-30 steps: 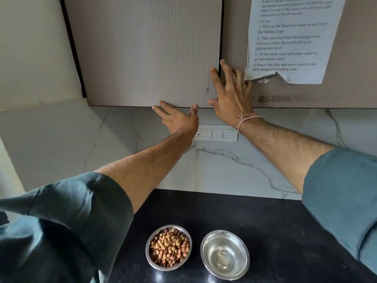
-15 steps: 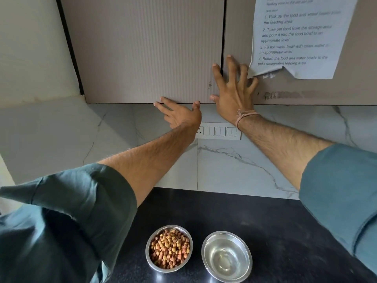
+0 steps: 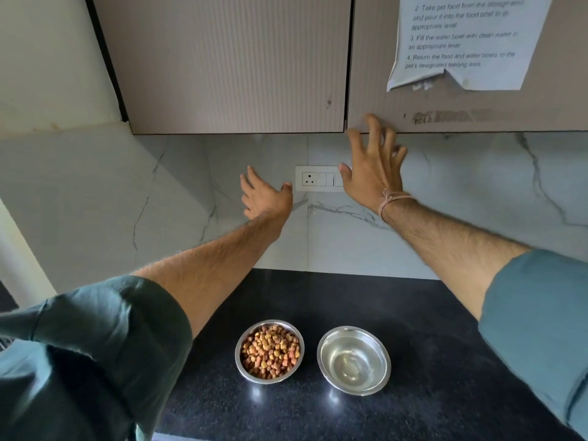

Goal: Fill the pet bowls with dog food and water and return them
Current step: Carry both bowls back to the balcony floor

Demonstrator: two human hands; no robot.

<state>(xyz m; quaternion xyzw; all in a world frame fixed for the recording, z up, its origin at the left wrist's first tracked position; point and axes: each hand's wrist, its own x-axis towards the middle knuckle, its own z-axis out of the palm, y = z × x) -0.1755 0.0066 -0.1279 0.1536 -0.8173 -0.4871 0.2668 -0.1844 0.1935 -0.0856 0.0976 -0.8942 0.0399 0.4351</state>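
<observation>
Two steel bowls stand side by side on the black counter [image 3: 429, 319]. The left bowl [image 3: 269, 351] is full of brown dog food; the right bowl [image 3: 353, 359] holds clear water. My left hand [image 3: 264, 197] hovers with fingers spread in front of the marble wall, below the cabinet, holding nothing. My right hand [image 3: 373, 167] is raised with fingers spread, its fingertips at the bottom edge of the right cabinet door [image 3: 477, 116]. Both hands are well above and behind the bowls.
The wall cabinet's left door [image 3: 229, 65] is closed. A printed instruction sheet [image 3: 461, 43] hangs on the right door. A white socket and switch plate [image 3: 318, 179] sits on the marble backsplash between my hands.
Both hands have dropped away from the cabinet doors: the left from the left door's lower edge to the wall, the right from the door seam to the bottom edge. The view tilted down.
</observation>
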